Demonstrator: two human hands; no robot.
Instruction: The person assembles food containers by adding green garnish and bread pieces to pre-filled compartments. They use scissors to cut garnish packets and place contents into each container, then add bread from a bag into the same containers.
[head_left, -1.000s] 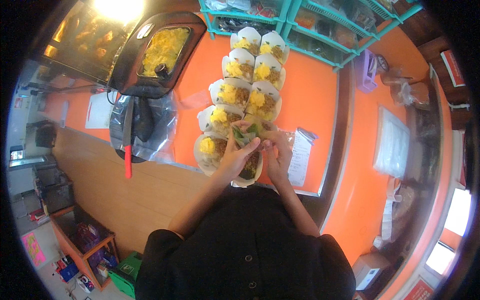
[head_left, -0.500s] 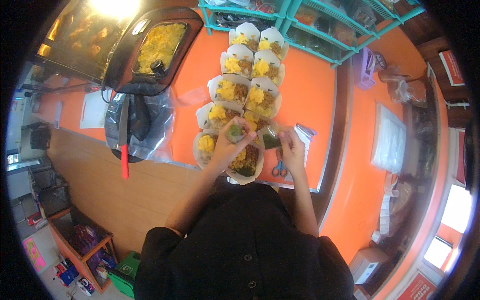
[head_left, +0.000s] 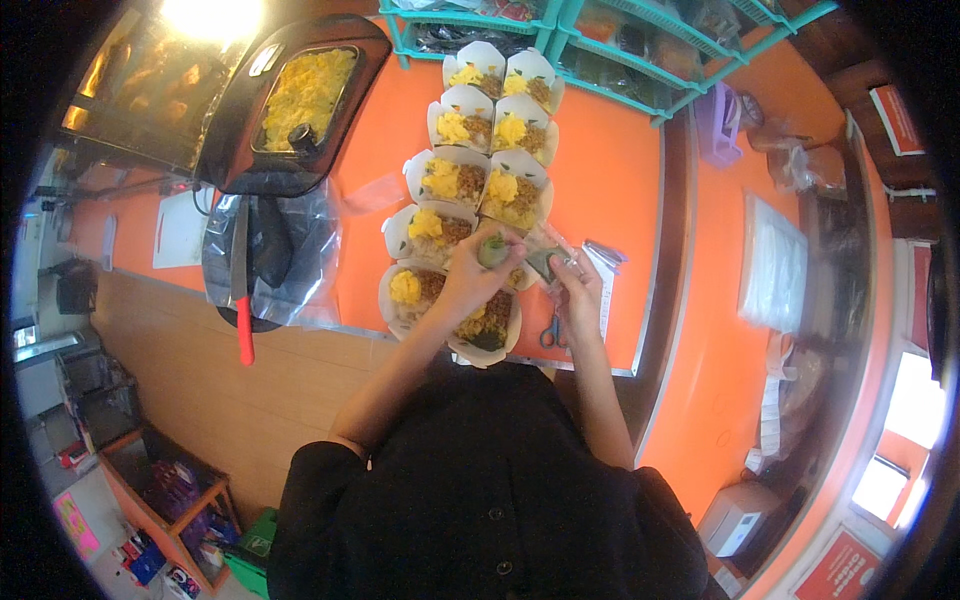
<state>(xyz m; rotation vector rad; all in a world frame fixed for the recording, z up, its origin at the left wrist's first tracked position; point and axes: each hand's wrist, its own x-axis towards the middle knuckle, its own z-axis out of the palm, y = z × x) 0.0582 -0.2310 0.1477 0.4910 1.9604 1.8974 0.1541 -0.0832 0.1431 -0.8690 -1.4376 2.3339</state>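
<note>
Two columns of white paper food boxes (head_left: 404, 232), several in all, run away from me across the orange table, filled with rice, yellow egg and brown crumbly topping. Over the near right boxes, my left hand (head_left: 474, 275) is closed on a small, round, clear-looking packet with green contents (head_left: 492, 250). Close beside it, my right hand (head_left: 574, 292) pinches a small clear plastic bag (head_left: 541, 258) with something dark green inside. The nearest right box (head_left: 487, 358) has dark green topping at its near end. Scissors (head_left: 550, 334) lie below my right hand.
On the left stand a black electric pan (head_left: 375, 60) of yellow egg and a red-handled knife (head_left: 245, 325) on clear plastic (head_left: 318, 285). Teal racks (head_left: 560, 45) line the back. Papers (head_left: 603, 270) lie right of my hand; a plastic-wrapped stack (head_left: 773, 265) is farther right.
My right hand has turned and tilted the small bag, bringing it nearer my left hand. The round green packet in my left hand has risen slightly. The whole view has shifted a little.
</note>
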